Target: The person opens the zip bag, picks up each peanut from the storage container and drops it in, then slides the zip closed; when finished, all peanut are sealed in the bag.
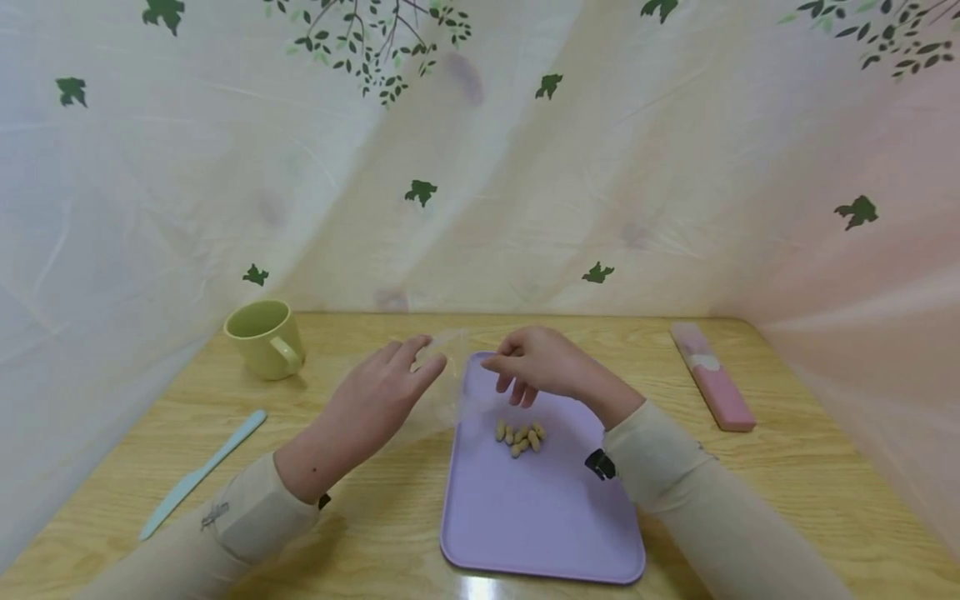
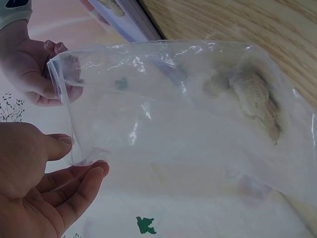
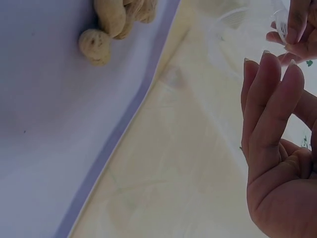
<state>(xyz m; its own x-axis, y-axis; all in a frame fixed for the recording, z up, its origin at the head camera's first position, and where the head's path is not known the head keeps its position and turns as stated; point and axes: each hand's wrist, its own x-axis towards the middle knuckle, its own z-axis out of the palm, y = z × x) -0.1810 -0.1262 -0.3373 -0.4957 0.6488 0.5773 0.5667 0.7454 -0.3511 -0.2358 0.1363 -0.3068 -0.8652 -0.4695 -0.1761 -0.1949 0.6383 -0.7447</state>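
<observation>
A clear plastic bag hangs from my left hand, which pinches its rim between thumb and fingers in the left wrist view. Peanuts lie at the far end inside the bag. My right hand hovers over the back of the purple tray, beside the bag's mouth. Its fingers look loosely extended in the right wrist view; nothing shows in them, though the thumb and index tips are partly hidden. Several more peanuts lie in a small heap on the tray, below the right hand.
A green mug stands at the back left of the wooden table. In front of it lies a light blue knife. A pink slim case lies right of the tray. A leaf-printed curtain closes off the back and sides.
</observation>
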